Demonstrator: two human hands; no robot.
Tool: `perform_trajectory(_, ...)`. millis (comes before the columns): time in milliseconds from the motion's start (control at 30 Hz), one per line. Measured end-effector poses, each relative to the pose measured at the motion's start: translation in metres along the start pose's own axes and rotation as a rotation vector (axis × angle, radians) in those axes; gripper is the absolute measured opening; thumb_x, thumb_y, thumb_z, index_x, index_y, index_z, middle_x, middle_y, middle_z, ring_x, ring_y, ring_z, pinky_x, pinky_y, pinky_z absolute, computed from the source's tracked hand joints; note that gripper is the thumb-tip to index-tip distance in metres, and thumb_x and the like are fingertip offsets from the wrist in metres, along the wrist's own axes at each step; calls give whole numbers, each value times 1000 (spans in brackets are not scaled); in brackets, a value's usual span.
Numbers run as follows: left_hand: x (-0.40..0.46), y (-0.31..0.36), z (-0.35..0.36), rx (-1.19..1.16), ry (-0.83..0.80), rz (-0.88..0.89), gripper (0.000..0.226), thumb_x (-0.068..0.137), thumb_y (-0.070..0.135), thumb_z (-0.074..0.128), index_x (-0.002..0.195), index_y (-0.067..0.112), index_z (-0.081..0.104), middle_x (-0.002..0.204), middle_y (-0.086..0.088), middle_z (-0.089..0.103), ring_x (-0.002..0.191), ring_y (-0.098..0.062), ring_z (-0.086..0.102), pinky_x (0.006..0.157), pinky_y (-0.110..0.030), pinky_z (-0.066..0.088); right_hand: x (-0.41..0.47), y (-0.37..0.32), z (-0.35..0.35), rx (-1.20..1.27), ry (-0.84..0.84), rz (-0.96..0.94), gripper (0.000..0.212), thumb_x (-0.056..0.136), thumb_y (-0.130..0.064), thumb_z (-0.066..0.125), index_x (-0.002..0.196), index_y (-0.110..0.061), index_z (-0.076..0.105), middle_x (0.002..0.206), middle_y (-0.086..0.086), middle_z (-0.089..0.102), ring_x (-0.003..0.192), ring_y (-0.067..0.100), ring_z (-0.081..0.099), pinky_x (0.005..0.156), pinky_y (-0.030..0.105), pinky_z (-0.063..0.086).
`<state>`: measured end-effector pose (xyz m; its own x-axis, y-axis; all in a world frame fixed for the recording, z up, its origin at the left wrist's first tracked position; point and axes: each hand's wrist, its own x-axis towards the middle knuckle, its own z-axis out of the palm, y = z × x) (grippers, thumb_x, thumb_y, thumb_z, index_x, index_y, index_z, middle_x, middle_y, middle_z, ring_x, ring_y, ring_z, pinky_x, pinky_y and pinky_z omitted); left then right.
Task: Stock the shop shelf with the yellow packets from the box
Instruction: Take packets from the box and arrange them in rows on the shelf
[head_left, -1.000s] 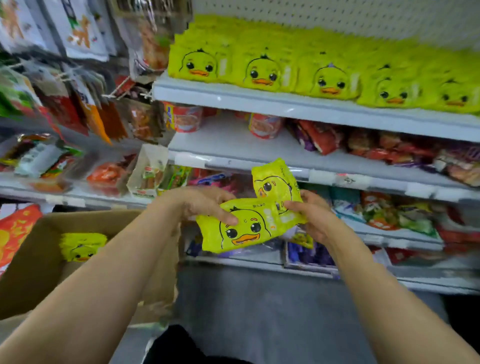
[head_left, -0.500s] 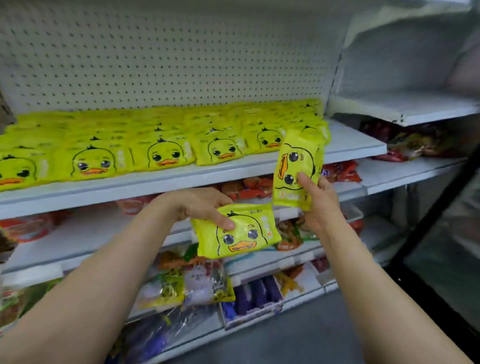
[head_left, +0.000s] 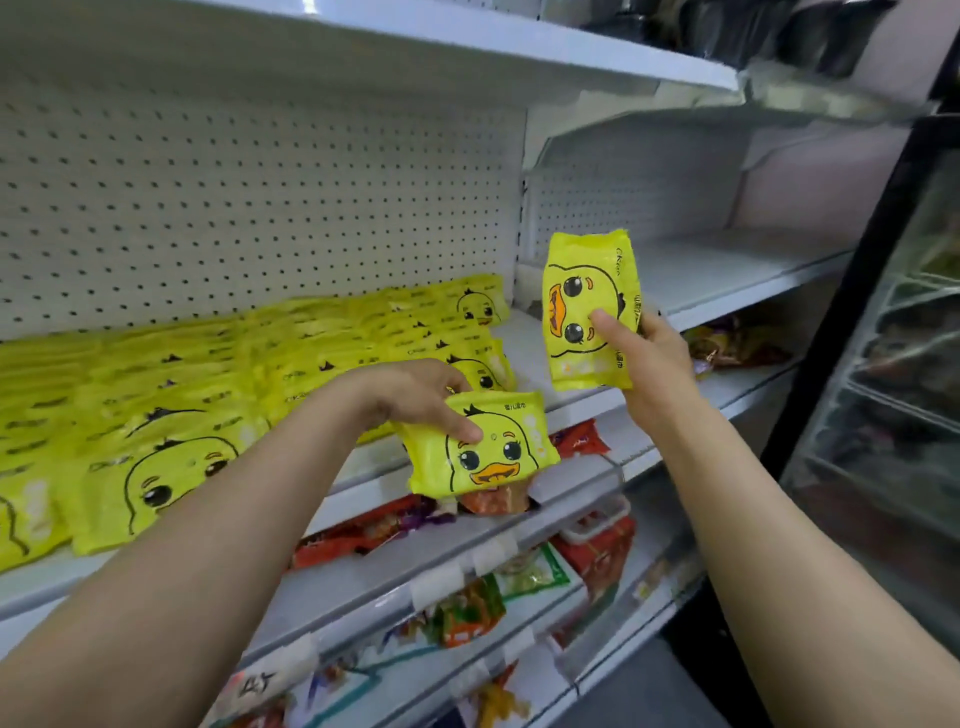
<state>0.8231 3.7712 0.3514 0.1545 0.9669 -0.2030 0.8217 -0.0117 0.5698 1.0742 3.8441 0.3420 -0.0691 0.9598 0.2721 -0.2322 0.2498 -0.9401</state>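
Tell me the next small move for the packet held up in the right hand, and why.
Probably lay the upright packet flat on the bare strip of shelf at the right end of the yellow rows. The right hand holds it on end just above that gap, while the left hand holds a second packet lower, in front of the shelf edge.

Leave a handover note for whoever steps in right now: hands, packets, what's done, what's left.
Left hand: grip on a yellow duck-print plastic packet, level, in front of the shelf edge.
Right hand: grip on a second yellow duck packet, turned on end.
Done: rows of yellow packets lie flat on the white metal shelf.
Left: place both held packets, probably in the bare strip at the shelf's right end. The box is out of view.
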Motion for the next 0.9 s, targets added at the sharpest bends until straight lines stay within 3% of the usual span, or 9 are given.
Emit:
perform_trajectory(167,78,31,-4,35,41,-7,53,73,39,82,117,19,62,116,2,63,113,-17,57,103,-40,45,71,8,-47,-7,11,9,30,83,-19,78,111,-16,67,103,6,76,93,28,73,74,42,58)
perform_trajectory(267,125,47,-13,42,81,-30,49,72,38,83,112,18,64,112,1,66,109,-18,60,101,-41,47,119,13,-65,16,-56,11,24,85,-15,76,107,-18,66,101,6,76,94,28,73,81,47,59)
perform_trajectory(367,171,62,-29,32,139,-86,49,74,37,82,114,17,64,113,5,62,112,-14,55,104,-34,43,173,15,-76,8,-121,23,33,85,-12,75,116,-10,64,104,7,76,94,27,73,85,47,59)
perform_trajectory(500,227,68,-61,100,223,-190,54,64,51,85,105,23,65,113,4,66,107,-18,60,100,-41,47,236,13,-80,23,-236,53,36,84,-11,75,118,-11,62,103,4,76,90,22,74,75,38,60)
perform_trajectory(667,270,55,-88,195,293,-355,63,67,51,83,117,19,62,122,0,62,111,-23,59,99,-42,48,289,19,-73,-20,-355,47,31,82,-13,77,110,-14,64,106,6,75,93,23,73,79,38,61)
perform_trajectory(767,283,43,-93,271,332,-437,76,74,48,79,137,17,50,138,0,49,126,-24,48,103,-37,43,301,24,-68,-17,-395,22,29,85,-10,75,112,-10,64,99,2,76,82,15,74,64,27,59)
perform_trajectory(900,297,21,-101,289,367,-448,73,71,47,81,133,19,54,135,-2,52,122,-24,49,97,-35,43,313,33,-62,-19,-415,31,31,84,-11,76,112,-11,64,98,0,77,81,13,74,60,22,56)
